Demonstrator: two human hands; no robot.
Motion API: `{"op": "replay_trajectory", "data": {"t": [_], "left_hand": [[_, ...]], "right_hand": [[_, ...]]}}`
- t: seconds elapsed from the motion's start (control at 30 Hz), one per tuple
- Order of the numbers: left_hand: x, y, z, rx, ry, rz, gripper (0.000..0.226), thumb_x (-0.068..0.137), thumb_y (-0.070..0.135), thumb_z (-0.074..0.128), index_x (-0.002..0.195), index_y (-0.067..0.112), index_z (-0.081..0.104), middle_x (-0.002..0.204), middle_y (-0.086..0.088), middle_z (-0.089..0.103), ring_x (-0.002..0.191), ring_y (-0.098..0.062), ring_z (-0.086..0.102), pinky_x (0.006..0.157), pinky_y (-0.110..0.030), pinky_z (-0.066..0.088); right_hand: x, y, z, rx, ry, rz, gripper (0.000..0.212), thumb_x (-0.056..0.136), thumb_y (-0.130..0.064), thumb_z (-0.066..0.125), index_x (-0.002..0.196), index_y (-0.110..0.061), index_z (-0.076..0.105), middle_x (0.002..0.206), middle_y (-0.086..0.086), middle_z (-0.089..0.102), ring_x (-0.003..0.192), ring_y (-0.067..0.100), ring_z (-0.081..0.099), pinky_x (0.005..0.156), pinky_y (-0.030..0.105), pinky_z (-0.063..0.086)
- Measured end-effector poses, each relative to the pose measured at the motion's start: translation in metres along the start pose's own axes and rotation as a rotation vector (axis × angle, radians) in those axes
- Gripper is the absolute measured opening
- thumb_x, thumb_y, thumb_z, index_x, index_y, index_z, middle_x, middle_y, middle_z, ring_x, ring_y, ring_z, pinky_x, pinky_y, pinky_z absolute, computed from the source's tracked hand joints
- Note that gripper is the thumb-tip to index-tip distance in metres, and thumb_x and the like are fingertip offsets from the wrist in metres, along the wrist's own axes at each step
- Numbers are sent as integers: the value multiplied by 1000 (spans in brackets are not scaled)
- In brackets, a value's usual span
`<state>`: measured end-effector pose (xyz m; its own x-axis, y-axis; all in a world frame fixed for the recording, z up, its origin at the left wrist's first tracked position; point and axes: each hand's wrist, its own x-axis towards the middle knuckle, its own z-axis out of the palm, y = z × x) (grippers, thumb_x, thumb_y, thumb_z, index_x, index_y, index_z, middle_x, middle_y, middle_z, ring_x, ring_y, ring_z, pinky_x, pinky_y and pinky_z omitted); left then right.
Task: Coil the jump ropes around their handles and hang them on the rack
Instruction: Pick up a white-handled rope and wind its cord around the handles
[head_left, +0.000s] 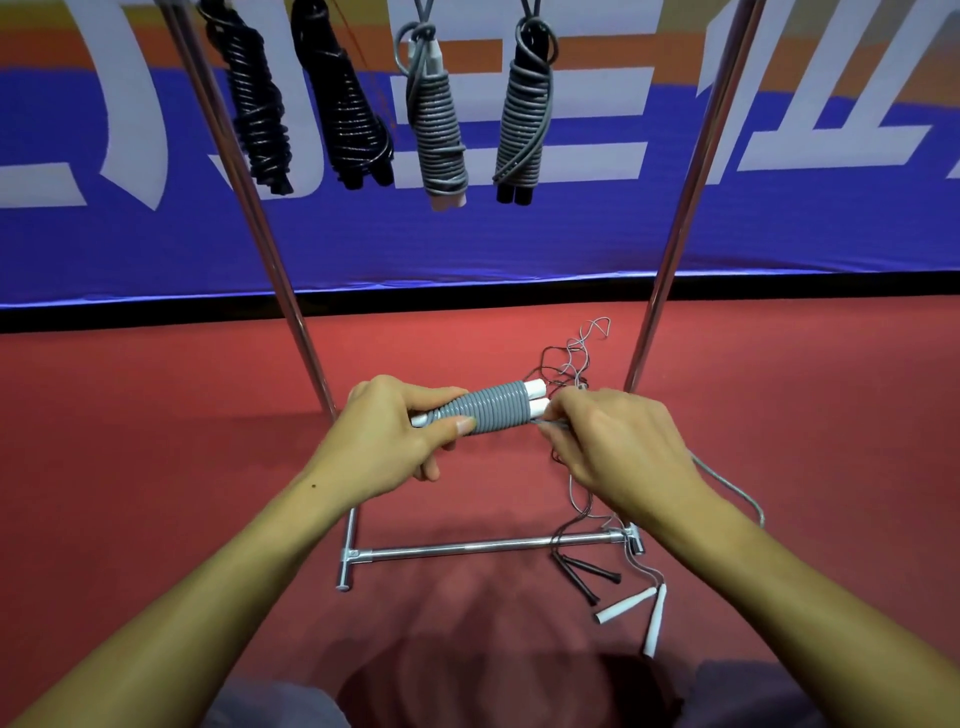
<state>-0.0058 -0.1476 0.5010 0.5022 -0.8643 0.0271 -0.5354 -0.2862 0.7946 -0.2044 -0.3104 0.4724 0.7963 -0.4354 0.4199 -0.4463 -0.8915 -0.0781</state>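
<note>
My left hand (395, 431) grips the paired white handles (535, 397) of a grey jump rope (491, 410), thumb laid across the coils; my right hand (618, 447) pinches the free grey strand just at the handles' right end, fingers curled round it; the bundle sits level in front of me, above the red floor (156, 441) and between the rack (488, 545) uprights.

Progress, as I judge it: four coiled ropes hang on the rack already, two black bundles (306, 104) on the left, a grey one on white handles (436, 124), a grey one on black handles (522, 119); the rope in hand is wound along most of its handles, with a tail running off past my right wrist, so it needs finishing and hanging; on the floor near the rack's right foot lie loose black handles (589, 569) and loose white handles (636, 610) with tangled thin cord (571, 358), so seemingly two ropes not yet begun.

Hard to read: the rack's top bar is cut off above, so how the bundles hang I cannot tell; my right fingertips hide how the strand ends; the floor cords overlap too much to separate.
</note>
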Motion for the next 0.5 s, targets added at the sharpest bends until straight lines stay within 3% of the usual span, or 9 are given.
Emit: {"op": "replay_trajectory", "data": {"t": [0.1,0.2,0.33,0.43,0.5], "left_hand": [[2,-3,-10,24,-103,5,27,94,22,80,118,35,80,66,2,74,50,-19,70,54,-15,48],[1,-4,-13,29,-195,14,26,95,23,79,119,34,80,73,-1,76,47,-17,62,52,-17,47],[0,-5,-17,46,-322,26,26,95,24,80,119,35,80,76,-7,76,45,-16,53,51,-22,47],[-3,-4,-20,31,-438,47,29,95,23,79,121,36,80,77,-8,75,46,-16,50,51,-24,47],[-4,-2,-22,0,-493,49,28,95,23,80,120,35,80,77,-10,75,47,-16,48,51,-23,45]], "right_hand": [[2,8,-3,-43,-14,-153,27,101,-45,51,91,-22,62,83,-4,60,68,27,55,54,35,38],[2,12,-9,125,-118,-165,17,99,-46,60,101,-29,63,105,-8,52,74,21,52,57,34,41],[6,19,-10,460,-257,-217,19,90,-47,75,96,-31,66,92,-16,57,77,6,56,67,41,53],[7,20,-12,514,-318,-233,26,82,-53,81,91,-31,71,86,-18,65,78,5,60,67,37,52],[5,18,-16,624,-348,-212,24,79,-44,88,88,-27,73,80,-17,68,72,8,62,65,30,51]]}}
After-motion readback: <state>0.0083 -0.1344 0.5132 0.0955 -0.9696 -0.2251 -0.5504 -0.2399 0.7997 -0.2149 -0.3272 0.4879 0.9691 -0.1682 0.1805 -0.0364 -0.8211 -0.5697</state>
